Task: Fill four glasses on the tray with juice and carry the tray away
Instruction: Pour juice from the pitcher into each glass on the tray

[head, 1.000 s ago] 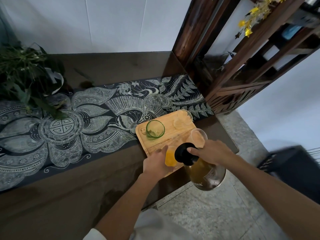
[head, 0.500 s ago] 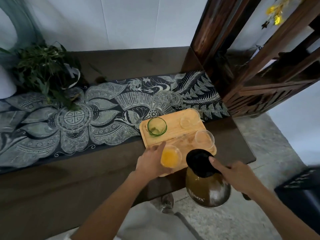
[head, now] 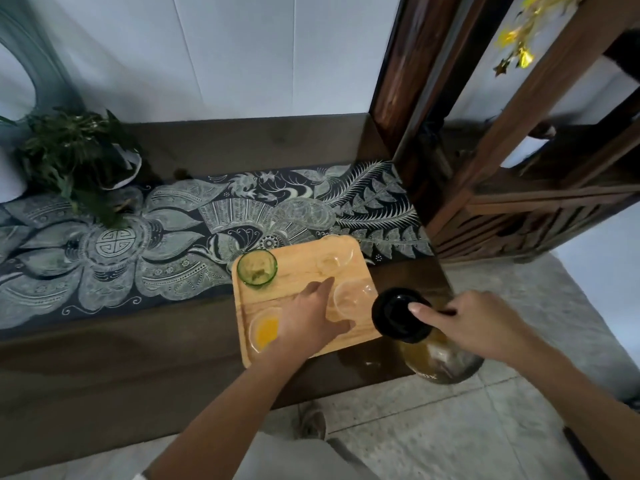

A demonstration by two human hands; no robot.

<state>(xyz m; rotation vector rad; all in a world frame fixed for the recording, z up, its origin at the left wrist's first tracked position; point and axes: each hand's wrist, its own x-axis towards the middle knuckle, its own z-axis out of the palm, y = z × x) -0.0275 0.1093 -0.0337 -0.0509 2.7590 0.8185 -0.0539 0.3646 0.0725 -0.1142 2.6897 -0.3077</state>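
A wooden tray (head: 294, 268) lies on the dark table near its front right corner. Several glasses stand on it: a green glass (head: 257, 268) at the back left, a clear glass (head: 337, 258) at the back right, another clear glass (head: 353, 296) at the right, and a glass holding orange juice (head: 265, 329) at the front left. My left hand (head: 313, 322) hovers over the tray with fingers apart, between the juice glass and the right clear glass. My right hand (head: 471, 325) grips a glass jug of juice with a black lid (head: 401, 315), just right of the tray.
A patterned dark runner (head: 166, 244) covers the table behind the tray. A leafy plant (head: 76, 157) stands at the back left. A dark wooden shelf unit (head: 502, 168) rises at the right. Tiled floor (head: 450, 427) lies below the table's front edge.
My left hand let go of the juice glass, which now stands on the tray, and moved right toward the clear glass. The jug stays in my right hand beside the tray.
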